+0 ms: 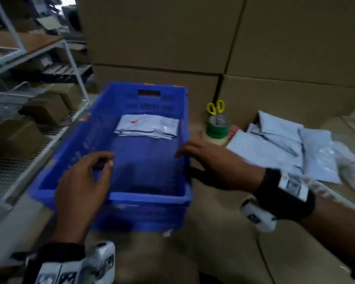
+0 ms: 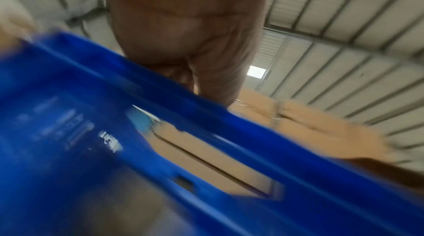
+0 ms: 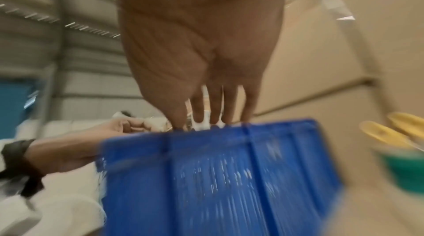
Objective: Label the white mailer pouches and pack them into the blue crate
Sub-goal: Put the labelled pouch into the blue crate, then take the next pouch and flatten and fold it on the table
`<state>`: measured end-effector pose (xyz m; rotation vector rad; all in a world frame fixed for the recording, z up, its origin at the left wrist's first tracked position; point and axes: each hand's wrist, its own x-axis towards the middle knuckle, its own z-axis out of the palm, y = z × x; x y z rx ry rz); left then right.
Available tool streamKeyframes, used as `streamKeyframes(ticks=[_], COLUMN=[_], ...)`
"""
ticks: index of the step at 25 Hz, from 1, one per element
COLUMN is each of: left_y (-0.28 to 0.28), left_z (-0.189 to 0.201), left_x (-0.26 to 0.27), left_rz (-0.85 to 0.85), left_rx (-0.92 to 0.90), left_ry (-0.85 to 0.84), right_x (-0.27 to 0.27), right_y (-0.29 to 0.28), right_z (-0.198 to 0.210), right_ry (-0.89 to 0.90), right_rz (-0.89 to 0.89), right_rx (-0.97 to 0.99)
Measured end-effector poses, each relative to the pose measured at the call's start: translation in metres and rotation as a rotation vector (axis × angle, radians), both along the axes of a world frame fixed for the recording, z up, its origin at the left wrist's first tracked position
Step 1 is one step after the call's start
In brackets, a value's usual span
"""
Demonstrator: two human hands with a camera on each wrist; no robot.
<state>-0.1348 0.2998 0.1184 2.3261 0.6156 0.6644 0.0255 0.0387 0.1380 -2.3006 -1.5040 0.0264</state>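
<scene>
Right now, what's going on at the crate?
A person is packing white mailer pouches. A small stack of pouches already lies at the far end of the blue crate. The left hand hovers over the crate's near end, fingers loosely curled and holding nothing. The right hand reaches open to the crate's right rim. More loose pouches wait to the right.

No words or numbers could be read, small white print on the blue crate [image 2: 69, 131] was too blurry, an orange mark on the packed pouch [image 1: 147, 126] too smudged
</scene>
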Motion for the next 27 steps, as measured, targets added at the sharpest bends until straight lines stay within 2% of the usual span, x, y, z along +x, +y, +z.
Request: streamKeyframes(ticks=[2, 5, 7, 9, 11, 14, 16, 18, 20, 22, 24, 27], left_y=[-0.063, -0.157, -0.208, -0.246, -0.277, -0.298, -0.304, -0.304, -0.304, -0.304, -0.304, -0.302], left_z=[-0.005, -0.013, -0.027, -0.058, -0.099, -0.145, -0.159, -0.161, -0.159, -0.155, -0.150, -0.142], left_x=[0.000, 0.011, 0.026, 0.042, 0.053, 0.060, 0.057, 0.056, 0.057, 0.060, 0.065, 0.068], left_rz=[-0.095, -0.273, -0.426, -0.586, -0.706, -0.741, -0.727, -0.721, -0.715, -0.728, -0.757, -0.804], left_rx=[0.033, 0.223, 0.296, 0.318, 0.356, 0.333, 0.278, 0.260, 0.244, 0.231, 0.217, 0.208], left_ry=[-0.080, -0.236, -0.214, -0.044, 0.234, 0.656, 0.857, 0.897, 0.975, 1.034, 1.088, 1.151], right_x=[-0.017, -0.010, 0.011, 0.043, 0.083, 0.144, 0.180, 0.214, 0.244, 0.258, 0.263, 0.256], right_y=[-0.048, -0.131, -0.182, -0.224, -0.264, -0.297, -0.304, -0.305, -0.315, -0.331, -0.338, -0.333], right_z=[-0.015, -0.028, -0.038, -0.053, -0.071, -0.082, -0.079, -0.075, -0.080, -0.093, -0.110, -0.121], right_ry=[0.009, 0.132, 0.162, 0.170, 0.138, 0.110, 0.092, 0.053, 0.051, 0.206, 0.376, 0.491], right_rz=[-0.074, -0.269, -0.427, -0.589, -0.722, -0.862, -0.861, -0.886, -1.116, -1.384, -1.473, -1.558], right_rx=[0.076, 0.045, 0.026, 0.031, 0.015, -0.049, -0.139, -0.238, -0.264, -0.245, -0.213, -0.133])
